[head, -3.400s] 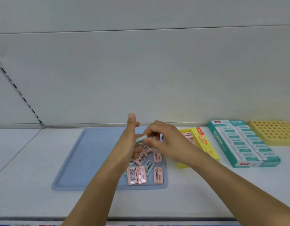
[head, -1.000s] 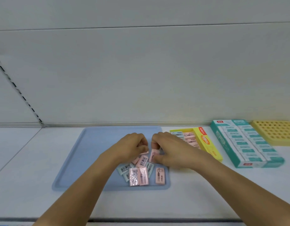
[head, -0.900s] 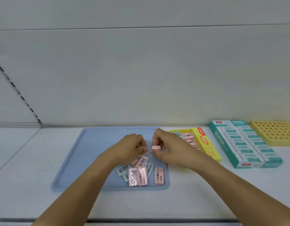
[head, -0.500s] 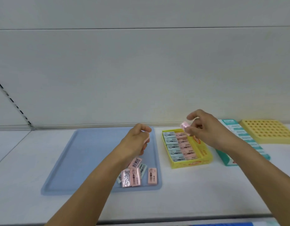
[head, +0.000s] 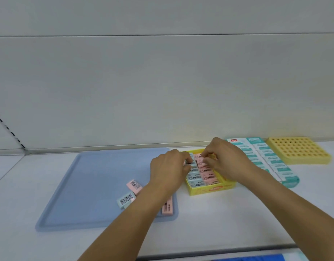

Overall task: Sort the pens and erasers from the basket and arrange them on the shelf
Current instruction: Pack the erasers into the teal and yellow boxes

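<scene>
Both hands press erasers into yellow box.

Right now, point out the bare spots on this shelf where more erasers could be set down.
The left and back of the blue tray are bare. So is the white shelf in front of the yellow box and left of the tray. It is crowded at the tray's front right corner with loose erasers, and in the yellow box, where both hands work.
</scene>
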Tool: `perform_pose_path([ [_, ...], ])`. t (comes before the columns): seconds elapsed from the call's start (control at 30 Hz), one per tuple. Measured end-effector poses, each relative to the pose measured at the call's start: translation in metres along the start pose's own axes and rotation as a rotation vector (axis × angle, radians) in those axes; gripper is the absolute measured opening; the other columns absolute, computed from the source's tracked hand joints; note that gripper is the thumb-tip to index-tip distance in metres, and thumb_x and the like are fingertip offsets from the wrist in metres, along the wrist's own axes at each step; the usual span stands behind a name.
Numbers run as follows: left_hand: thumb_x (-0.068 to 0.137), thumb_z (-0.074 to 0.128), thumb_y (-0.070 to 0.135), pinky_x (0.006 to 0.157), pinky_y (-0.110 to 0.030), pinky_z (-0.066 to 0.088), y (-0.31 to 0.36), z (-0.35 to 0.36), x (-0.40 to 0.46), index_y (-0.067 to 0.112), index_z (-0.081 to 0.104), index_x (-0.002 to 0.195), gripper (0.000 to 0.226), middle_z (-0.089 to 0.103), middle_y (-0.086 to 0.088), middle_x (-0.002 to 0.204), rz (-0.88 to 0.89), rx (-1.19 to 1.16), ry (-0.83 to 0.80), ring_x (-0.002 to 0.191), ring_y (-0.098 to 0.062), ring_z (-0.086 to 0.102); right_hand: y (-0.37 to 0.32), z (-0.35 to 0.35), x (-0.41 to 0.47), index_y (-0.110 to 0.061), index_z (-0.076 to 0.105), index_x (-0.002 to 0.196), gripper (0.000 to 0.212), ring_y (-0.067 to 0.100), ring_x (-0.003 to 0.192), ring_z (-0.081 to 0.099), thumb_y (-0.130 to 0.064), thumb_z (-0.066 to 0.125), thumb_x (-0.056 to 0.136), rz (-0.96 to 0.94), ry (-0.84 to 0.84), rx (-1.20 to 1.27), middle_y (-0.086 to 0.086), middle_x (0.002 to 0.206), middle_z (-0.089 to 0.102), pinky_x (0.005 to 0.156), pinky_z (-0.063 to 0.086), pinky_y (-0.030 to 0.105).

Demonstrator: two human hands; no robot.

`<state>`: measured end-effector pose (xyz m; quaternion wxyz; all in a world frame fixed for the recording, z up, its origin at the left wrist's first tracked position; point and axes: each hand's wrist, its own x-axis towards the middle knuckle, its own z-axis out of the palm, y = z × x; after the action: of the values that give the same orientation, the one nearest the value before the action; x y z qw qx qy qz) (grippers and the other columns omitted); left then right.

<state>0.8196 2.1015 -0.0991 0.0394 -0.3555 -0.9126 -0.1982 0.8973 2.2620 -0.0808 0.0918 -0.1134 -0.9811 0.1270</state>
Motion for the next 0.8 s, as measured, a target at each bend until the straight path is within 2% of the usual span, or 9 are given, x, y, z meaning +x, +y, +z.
perform_pose_path([
  [0.17,0.094,0.052,0.036,0.064,-0.027,0.033,0.000,0.002,-0.002,0.039,0.064,0.108,0.019,0.065,0.008,0.106,-0.010,-0.050,0.020,0.094,-0.019,0.061,0.005,-0.003,0.000,-0.029,0.073,0.097,0.014,0.017,0.095,0.055,-0.027,0.063,0.089,-0.098,-0.050,-0.091,-0.006,0.102,0.056,0.077,0.049,0.038],
  [0.27,0.094,0.053,0.034,0.067,-0.027,0.036,-0.002,0.005,-0.003,0.037,0.063,0.107,0.017,0.065,0.007,0.105,-0.036,-0.121,-0.006,0.094,-0.018,0.059,0.006,-0.002,0.002,-0.030,0.073,0.093,0.010,0.015,0.096,0.054,-0.027,0.066,0.087,-0.145,-0.009,-0.092,-0.011,0.101,0.063,0.079,0.045,0.034],
  [0.37,0.095,0.052,0.032,0.066,-0.028,0.039,-0.002,0.007,-0.003,0.035,0.061,0.107,0.015,0.065,0.005,0.103,-0.042,-0.171,-0.028,0.091,-0.019,0.058,0.009,0.000,0.002,-0.030,0.073,0.086,0.005,0.013,0.095,0.053,-0.030,0.068,0.085,-0.152,0.044,-0.099,-0.012,0.096,0.065,0.074,0.036,0.029],
  [0.43,0.096,0.051,0.032,0.067,-0.028,0.039,-0.002,0.008,-0.003,0.034,0.060,0.106,0.014,0.066,0.005,0.103,-0.042,-0.176,-0.038,0.091,-0.019,0.058,0.007,0.003,0.002,-0.031,0.072,0.085,0.005,0.013,0.097,0.051,-0.031,0.067,0.085,-0.137,0.037,-0.111,-0.013,0.096,0.063,0.072,0.039,0.030],
  [0.53,0.095,0.052,0.039,0.069,-0.028,0.040,-0.003,0.007,-0.004,0.035,0.058,0.107,0.014,0.063,0.009,0.102,-0.040,-0.179,-0.049,0.093,-0.016,0.058,0.005,0.008,0.001,-0.028,0.073,0.086,0.007,0.012,0.100,0.048,-0.029,0.066,0.087,-0.147,0.034,-0.107,-0.012,0.099,0.060,0.070,0.041,0.030],
  [0.6,0.093,0.052,0.048,0.068,-0.029,0.039,-0.002,0.005,-0.006,0.034,0.055,0.106,0.019,0.056,0.014,0.091,-0.084,-0.226,-0.051,0.087,-0.011,0.056,0.004,0.007,0.000,-0.027,0.074,0.090,0.010,0.010,0.101,0.045,-0.030,0.065,0.088,-0.139,0.034,-0.102,-0.012,0.102,0.057,0.069,0.038,0.028],
  [0.67,0.095,0.046,0.044,0.063,-0.028,0.038,-0.002,0.000,-0.005,0.023,0.056,0.093,0.023,0.049,0.006,0.074,-0.288,-0.636,-0.038,0.073,-0.016,0.052,0.005,0.007,-0.002,-0.028,0.074,0.095,0.013,0.010,0.101,0.044,-0.033,0.062,0.091,-0.135,0.044,-0.092,-0.012,0.104,0.054,0.071,0.037,0.028],
  [0.73,0.096,0.042,0.025,0.055,-0.025,0.033,-0.002,-0.009,-0.005,0.016,0.065,0.088,0.026,0.039,0.000,0.062,-0.503,-1.158,-0.050,0.058,-0.019,0.041,0.000,0.007,-0.006,-0.029,0.073,0.100,0.015,0.008,0.099,0.044,-0.033,0.061,0.092,-0.115,0.111,0.030,-0.012,0.101,0.053,0.075,0.039,0.028],
  [0.8,0.094,0.041,0.007,0.055,-0.024,0.037,-0.002,-0.015,-0.006,0.011,0.069,0.095,0.029,0.049,0.000,0.064,-0.526,-1.427,-0.036,0.059,-0.014,0.045,-0.012,0.008,-0.010,-0.027,0.072,0.100,0.013,0.003,0.088,0.049,-0.029,0.064,0.090,-0.086,0.213,0.278,-0.014,0.093,0.053,0.076,0.041,0.022],
])
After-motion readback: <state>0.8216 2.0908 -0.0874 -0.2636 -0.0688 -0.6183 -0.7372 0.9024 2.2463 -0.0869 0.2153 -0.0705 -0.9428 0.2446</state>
